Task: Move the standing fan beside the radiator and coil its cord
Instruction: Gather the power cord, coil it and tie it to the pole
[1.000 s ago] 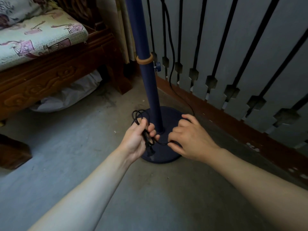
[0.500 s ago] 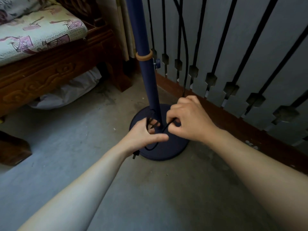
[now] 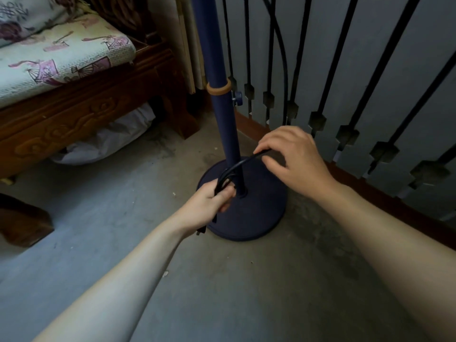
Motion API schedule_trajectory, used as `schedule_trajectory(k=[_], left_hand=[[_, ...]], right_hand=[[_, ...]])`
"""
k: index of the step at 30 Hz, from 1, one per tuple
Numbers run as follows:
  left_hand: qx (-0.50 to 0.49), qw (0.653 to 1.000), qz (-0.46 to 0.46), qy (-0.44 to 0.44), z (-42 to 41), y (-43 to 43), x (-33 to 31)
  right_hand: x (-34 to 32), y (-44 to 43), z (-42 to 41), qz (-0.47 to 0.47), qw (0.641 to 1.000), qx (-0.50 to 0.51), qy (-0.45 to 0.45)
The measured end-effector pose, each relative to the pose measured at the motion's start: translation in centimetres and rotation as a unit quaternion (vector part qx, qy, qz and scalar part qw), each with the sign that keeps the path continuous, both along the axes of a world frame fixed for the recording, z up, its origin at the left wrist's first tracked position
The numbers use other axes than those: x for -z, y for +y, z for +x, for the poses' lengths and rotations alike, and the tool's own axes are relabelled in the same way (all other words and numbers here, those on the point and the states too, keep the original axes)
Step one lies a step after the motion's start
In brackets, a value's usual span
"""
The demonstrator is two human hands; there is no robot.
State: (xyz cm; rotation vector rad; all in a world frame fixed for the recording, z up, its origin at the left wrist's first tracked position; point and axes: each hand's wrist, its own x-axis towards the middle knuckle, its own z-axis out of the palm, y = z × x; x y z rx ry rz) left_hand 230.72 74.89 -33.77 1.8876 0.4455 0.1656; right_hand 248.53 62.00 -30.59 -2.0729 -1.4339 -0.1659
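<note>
The fan's smooth navy pole (image 3: 228,134) stood upright on its round base (image 3: 256,208) on the concrete floor (image 3: 222,280), beside the barred radiator (image 3: 345,82). The left hand (image 3: 206,208) was closed around the glossy black cord (image 3: 237,166); the right hand (image 3: 293,156) pinched its strand.

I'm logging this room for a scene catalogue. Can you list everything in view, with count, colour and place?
fan pole: one, dark blue, upright, centre
fan base: one, dark blue, round, on the floor
cord: one, black, stretched between both hands
railing: one, black bars, right
wooden bench: one, brown, carved, left
cushion: one, pale, patterned, on the bench
white bag: one, under the bench
left hand: gripping cord loops
right hand: pinching the cord
</note>
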Motion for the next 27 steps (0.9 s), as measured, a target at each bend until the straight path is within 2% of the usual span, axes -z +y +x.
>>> schedule_trajectory(k=[2, 5, 7, 11, 15, 20, 27], left_hand=[[0.008, 0.998, -0.045, -0.04, -0.3, 0.1, -0.8], [-0.007, 0.987, -0.121, -0.104, -0.5, 0.6, -2.0], [-0.024, 0.975, -0.175, -0.137, -0.4, 0.7, -2.8], [-0.091, 0.94, -0.268, -0.189, 0.7, 0.7, -4.7], [-0.169, 0.932, -0.256, -0.196, 1.8, 1.0, -6.4], [-0.147, 0.933, -0.238, -0.228, 3.3, 1.0, -8.3], [-0.152, 0.928, -0.23, -0.249, 4.4, 0.7, -10.2]], right_hand=[[-0.2, 0.2, 0.2, 0.002, 1.0, -0.001, 0.001], [-0.7, 0.5, 0.2, 0.015, 0.999, 0.017, -0.05], [-1.3, 0.7, 0.1, 0.028, 0.996, 0.028, -0.076], [-2.7, 1.4, -1.2, 0.022, 0.995, -0.019, -0.093], [-3.9, 1.8, -2.1, 0.008, 0.993, -0.03, -0.117], [-5.5, 1.9, -2.7, 0.012, 0.991, -0.055, -0.12], [-7.0, 1.8, -2.3, 0.042, 0.993, -0.022, -0.105]])
